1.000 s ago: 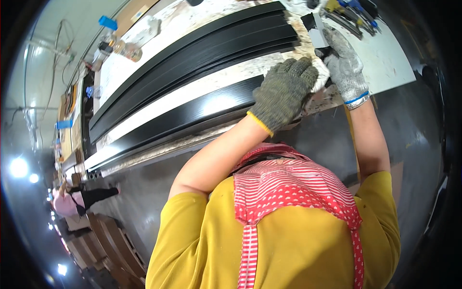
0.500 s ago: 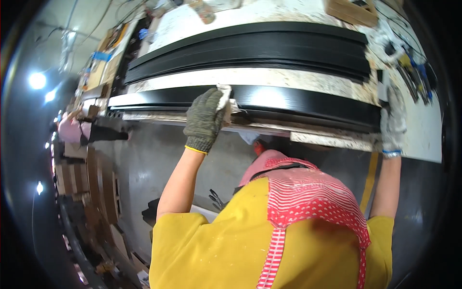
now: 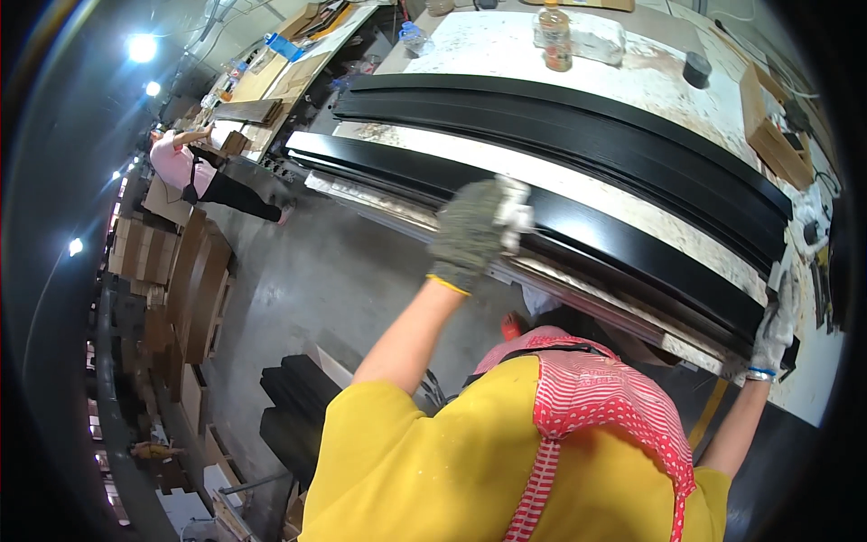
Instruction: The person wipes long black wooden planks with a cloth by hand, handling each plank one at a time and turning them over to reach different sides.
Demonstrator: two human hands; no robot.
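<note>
My left hand (image 3: 467,230), in a dark grey-green knit glove with a yellow cuff, is closed on a crumpled white rag (image 3: 515,215). The rag rests on the top of a long glossy black board (image 3: 614,230) along the near edge of the workbench. At that board's right end is my right hand (image 3: 774,330), in a pale grey glove with a blue-edged cuff. Its fingers look closed by a small flat pale piece (image 3: 775,275), whose kind I cannot make out. Farther back, more long black boards (image 3: 560,113) lie parallel on the bench.
A bottle of orange drink (image 3: 556,41), a dark round container (image 3: 696,70) and an open cardboard box (image 3: 768,126) stand on the white bench top (image 3: 650,54). Tools lie at the far right. A person in pink (image 3: 181,167) works at another bench. Black pieces (image 3: 302,406) are stacked behind me.
My left hand and the rag have slid rightward along the near black board. My right hand stays by its right end. The whole view has turned and shifted, bringing more of the left side in.
</note>
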